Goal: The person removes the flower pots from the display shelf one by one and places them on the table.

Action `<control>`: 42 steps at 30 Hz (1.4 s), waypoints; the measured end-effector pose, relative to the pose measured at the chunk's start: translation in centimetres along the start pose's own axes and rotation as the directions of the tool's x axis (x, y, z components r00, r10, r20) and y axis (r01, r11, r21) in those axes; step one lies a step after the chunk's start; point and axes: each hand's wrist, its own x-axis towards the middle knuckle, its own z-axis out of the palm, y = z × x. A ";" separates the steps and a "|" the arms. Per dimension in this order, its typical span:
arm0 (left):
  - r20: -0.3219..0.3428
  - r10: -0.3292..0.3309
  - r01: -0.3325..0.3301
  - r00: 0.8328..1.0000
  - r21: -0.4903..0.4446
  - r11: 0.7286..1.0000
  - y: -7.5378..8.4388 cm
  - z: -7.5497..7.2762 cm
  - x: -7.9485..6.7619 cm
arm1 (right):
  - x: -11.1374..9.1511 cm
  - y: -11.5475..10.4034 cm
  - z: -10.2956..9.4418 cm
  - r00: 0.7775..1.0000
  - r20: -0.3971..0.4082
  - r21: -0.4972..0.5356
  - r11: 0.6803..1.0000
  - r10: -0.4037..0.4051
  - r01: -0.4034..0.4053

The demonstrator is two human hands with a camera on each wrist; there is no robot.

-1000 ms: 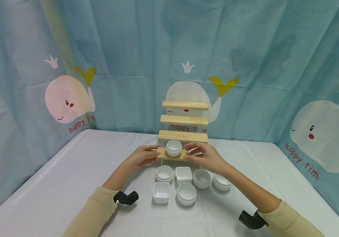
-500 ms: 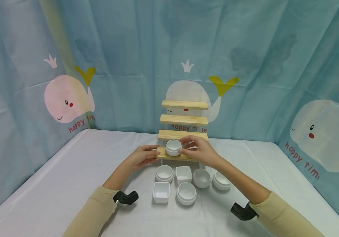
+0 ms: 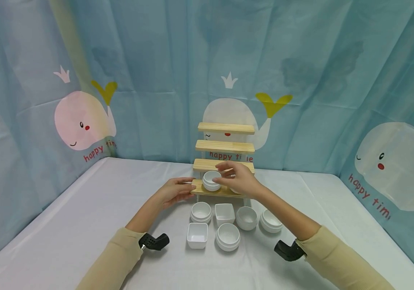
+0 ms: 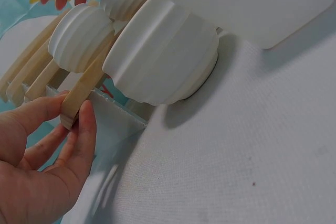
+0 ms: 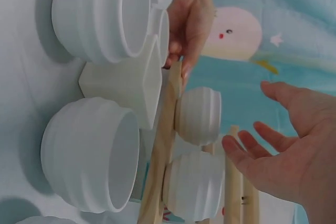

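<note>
My left hand (image 3: 175, 191) pinches the left end of the lowest plank of a tiered wooden shelf (image 3: 225, 166) between thumb and fingers. Two small ribbed white bowls stand upright on that plank. The left bowl (image 3: 211, 182) shows plainly in the head view. The right bowl (image 5: 194, 186) is mostly hidden behind my right hand in the head view, but plain in the right wrist view. My right hand (image 3: 239, 179) hovers over the plank, its fingertips close by the left bowl's rim. In the right wrist view its spread fingers (image 5: 278, 141) hold nothing.
In front of the shelf, on the white cloth (image 3: 138, 266), stand several more white bowls: a square bowl (image 3: 197, 237), another square one (image 3: 224, 213), and round ones such as the front round bowl (image 3: 227, 238). A blue whale-print curtain (image 3: 149, 121) hangs behind.
My right hand has moved left along the lowest plank, from its right part to beside the left bowl, uncovering a bit of the right bowl. The left hand keeps its hold.
</note>
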 end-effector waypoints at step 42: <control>0.028 0.009 -0.009 1.000 0.001 1.000 0.0 -0.2 0.0 | 3.7 0.3 0.6 0.992 0.080 -0.161 0.983 0.098 -0.085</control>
